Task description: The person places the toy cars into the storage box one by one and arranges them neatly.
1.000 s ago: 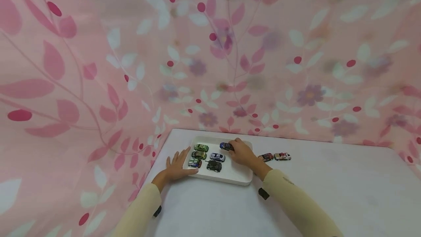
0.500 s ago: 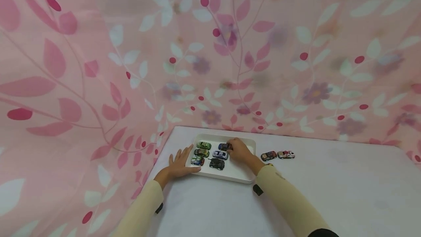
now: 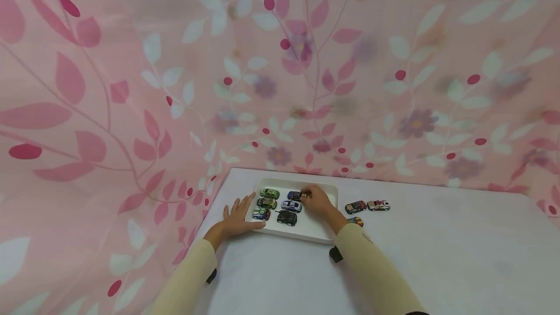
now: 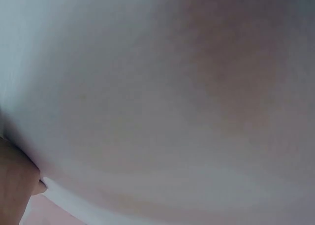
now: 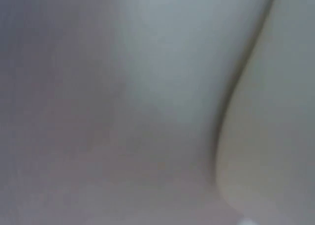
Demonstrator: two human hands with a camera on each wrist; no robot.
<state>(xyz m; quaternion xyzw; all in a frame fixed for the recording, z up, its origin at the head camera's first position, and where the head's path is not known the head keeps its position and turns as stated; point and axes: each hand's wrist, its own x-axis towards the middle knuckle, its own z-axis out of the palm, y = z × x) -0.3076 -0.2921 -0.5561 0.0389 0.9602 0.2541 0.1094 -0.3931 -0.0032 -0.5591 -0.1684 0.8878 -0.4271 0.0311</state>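
A white tray (image 3: 312,227) lies at the far left of the table. My right hand (image 3: 318,203) reaches into it and pinches a blue toy car (image 3: 294,195) at its right end, just behind a white-and-blue toy car (image 3: 291,206). Fingers spread, my left hand (image 3: 238,218) rests at the tray's left side, thumb along the front rim. Inside the tray's left end stand a bright green car (image 3: 269,193), a green-and-black car (image 3: 267,203) and a white-green-blue car (image 3: 261,214) in a column. A dark military toy vehicle (image 3: 287,218) sits beside them. Both wrist views show mostly blurred pale surface.
Right of the tray, a dark red patterned car (image 3: 356,207) and a white-and-red car (image 3: 378,205) stand on the white table (image 3: 446,247). An orange-and-yellow car (image 3: 356,221) is partly covered by the right forearm. Pink floral cloth (image 3: 350,86) rises behind the table.
The right hand has shifted the blue car slightly left, into line behind the white-and-blue one. The orange-and-yellow car has come into view beside the forearm. The left hand stays at the tray.
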